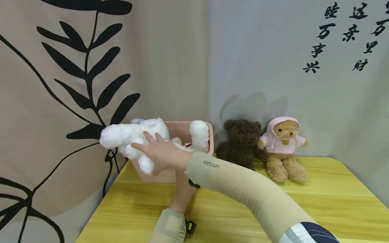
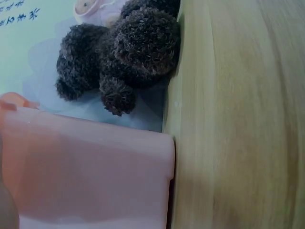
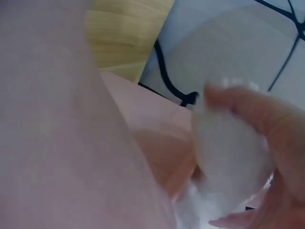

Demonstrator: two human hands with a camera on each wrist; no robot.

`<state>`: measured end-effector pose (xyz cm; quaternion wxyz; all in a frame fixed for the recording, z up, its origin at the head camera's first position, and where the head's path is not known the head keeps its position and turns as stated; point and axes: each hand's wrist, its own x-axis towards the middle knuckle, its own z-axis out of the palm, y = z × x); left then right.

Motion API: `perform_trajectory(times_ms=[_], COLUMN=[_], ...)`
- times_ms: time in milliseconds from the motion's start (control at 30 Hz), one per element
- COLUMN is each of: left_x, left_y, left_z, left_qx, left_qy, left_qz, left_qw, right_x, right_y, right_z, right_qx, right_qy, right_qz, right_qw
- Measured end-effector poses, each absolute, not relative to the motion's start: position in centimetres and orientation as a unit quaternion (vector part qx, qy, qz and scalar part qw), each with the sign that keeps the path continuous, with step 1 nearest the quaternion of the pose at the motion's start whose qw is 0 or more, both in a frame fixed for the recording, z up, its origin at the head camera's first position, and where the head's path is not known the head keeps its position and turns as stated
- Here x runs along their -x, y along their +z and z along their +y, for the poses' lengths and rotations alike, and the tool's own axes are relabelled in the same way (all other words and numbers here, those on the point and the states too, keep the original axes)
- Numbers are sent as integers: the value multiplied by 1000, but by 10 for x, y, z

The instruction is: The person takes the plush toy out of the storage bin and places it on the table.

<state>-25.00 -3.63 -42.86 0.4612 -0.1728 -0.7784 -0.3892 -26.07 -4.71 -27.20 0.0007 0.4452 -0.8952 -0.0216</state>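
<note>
A fluffy white plush toy [image 1: 121, 135] lies over the left side of a pale pink bin [image 1: 211, 138], partly hanging past its rim. My right hand [image 1: 161, 153] grips it from above; in the right wrist view, fingers and thumb of that hand [image 3: 286, 143] wrap a white furry part [image 3: 233, 148]. Another white furry limb [image 1: 199, 135] stands up inside the bin at the right, near a small bit of red. My left hand [image 1: 183, 185] reaches up at the bin's front, its fingers hidden behind the right arm. The left wrist view shows the bin's side [image 2: 95, 167] close by.
Right of the bin sits a dark brown teddy bear [image 1: 243, 141]. Beside it is a tan bear [image 1: 285, 148] in a pink hoodie. Both lean near the wall on a yellow wooden table [image 1: 304, 206]. A curtain with black leaf prints [image 1: 100, 64] hangs behind.
</note>
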Motion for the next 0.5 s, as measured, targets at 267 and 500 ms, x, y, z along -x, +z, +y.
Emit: perform_trajectory(times_ms=[267, 500], left_x=[256, 257], left_y=[-423, -418], left_z=[-37, -34], left_qx=[197, 203], left_qy=[-240, -239], left_qz=[-809, -796], left_qw=[500, 517], right_x=[285, 328], right_y=[-238, -220], right_z=[-18, 35], right_qx=[-472, -361], right_qy=[160, 371], right_qz=[-867, -855], right_qw=[17, 46])
